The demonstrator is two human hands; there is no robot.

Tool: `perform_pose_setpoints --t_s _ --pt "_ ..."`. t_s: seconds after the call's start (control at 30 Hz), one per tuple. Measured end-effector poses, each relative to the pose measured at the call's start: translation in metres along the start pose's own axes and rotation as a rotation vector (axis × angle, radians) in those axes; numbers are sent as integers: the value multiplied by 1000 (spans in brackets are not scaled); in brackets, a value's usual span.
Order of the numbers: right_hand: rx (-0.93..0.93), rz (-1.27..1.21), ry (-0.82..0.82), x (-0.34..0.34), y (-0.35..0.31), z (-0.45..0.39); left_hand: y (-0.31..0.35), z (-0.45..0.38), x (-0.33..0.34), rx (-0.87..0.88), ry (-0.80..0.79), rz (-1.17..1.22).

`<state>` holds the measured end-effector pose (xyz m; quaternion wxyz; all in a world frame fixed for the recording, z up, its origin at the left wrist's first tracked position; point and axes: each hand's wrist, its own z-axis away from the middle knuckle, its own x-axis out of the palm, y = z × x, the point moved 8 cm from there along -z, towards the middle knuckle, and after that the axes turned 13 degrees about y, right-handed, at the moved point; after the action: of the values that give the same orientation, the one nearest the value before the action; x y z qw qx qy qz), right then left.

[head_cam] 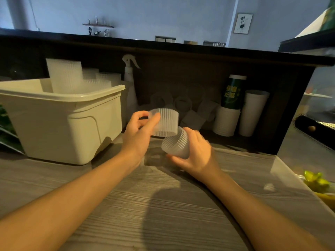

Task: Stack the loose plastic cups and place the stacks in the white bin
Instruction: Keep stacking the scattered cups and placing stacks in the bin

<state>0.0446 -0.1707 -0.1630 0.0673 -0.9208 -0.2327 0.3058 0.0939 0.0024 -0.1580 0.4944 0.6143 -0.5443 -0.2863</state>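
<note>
My forearms reach out over the wooden counter (163, 205). My left hand (139, 134) curls round one ribbed clear cup (165, 122), thumb on its wall; my right hand (195, 153) cups a second ribbed cup (175, 144) from below. The two cups touch, rim to side, not yet nested. They look light, thin and springy, so I judge a soft grip on the ribbed walls near the rim is best, since squeezing would buckle them. Beyond my hands more loose cups (183, 103) lie in the shadowed recess. Left of my left hand stands the white bin (72, 120), with finished stacks (65, 75) rising from it.
</note>
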Motion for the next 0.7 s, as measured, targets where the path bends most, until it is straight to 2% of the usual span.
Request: perform_pose_setpoints --t_s 0.07,0.23,0.43,0.57,0.7 --pt "52 -58 20 -1 4 0 2 5 2 70 -8 -80" --pt "137 -141 66 -3 17 4 9 14 15 245 -153 -229" --pt "230 -282 15 2 19 6 15 23 11 295 -67 -185" --pt "293 -353 27 0 21 6 12 34 20 367 -137 -247" --pt "318 -405 -1 0 20 6 17 34 20 426 -111 -275"
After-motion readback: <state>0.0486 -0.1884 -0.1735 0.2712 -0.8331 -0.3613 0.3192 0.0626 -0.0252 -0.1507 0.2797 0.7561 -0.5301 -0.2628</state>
